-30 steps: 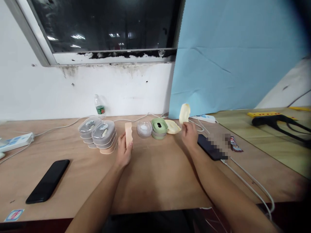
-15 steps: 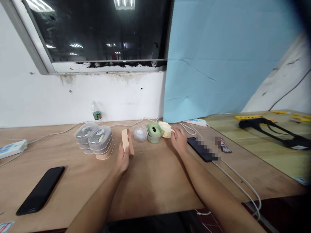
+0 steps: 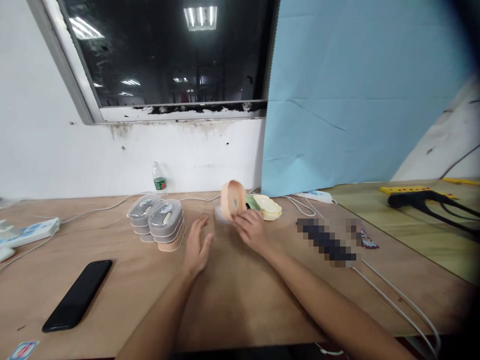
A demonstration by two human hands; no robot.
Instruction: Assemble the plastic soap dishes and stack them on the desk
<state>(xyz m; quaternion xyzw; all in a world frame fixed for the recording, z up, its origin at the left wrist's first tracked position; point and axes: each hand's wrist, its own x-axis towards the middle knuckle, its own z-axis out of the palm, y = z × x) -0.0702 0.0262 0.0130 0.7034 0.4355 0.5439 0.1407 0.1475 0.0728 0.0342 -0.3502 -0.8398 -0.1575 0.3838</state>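
My right hand (image 3: 253, 232) is closed on the edge of a peach-coloured oval container (image 3: 227, 199), which it holds tilted up with the hollow side showing. My left hand (image 3: 198, 245) is open above the table, its fingers apart and nothing in them. Behind the peach container, a clear round container (image 3: 219, 212) and a green container (image 3: 252, 202) are partly hidden. To their right lie stacked cream-yellow scalloped dishes (image 3: 270, 207). Left of my left hand are two stacks of oval boxes with clear lids (image 3: 166, 216), one with a peach box at its bottom.
A black phone (image 3: 78, 295) lies at the left front. A plastic bottle (image 3: 159, 180) stands by the wall. Power strips (image 3: 39, 232) and white cables are at both sides. A blurred dark device (image 3: 326, 242) and a snack wrapper (image 3: 369, 237) lie on the right.
The peach container has passed from my left hand to my right and moved rightward. My right hand has left the yellow dishes; my left hand has opened. The view has shifted slightly.
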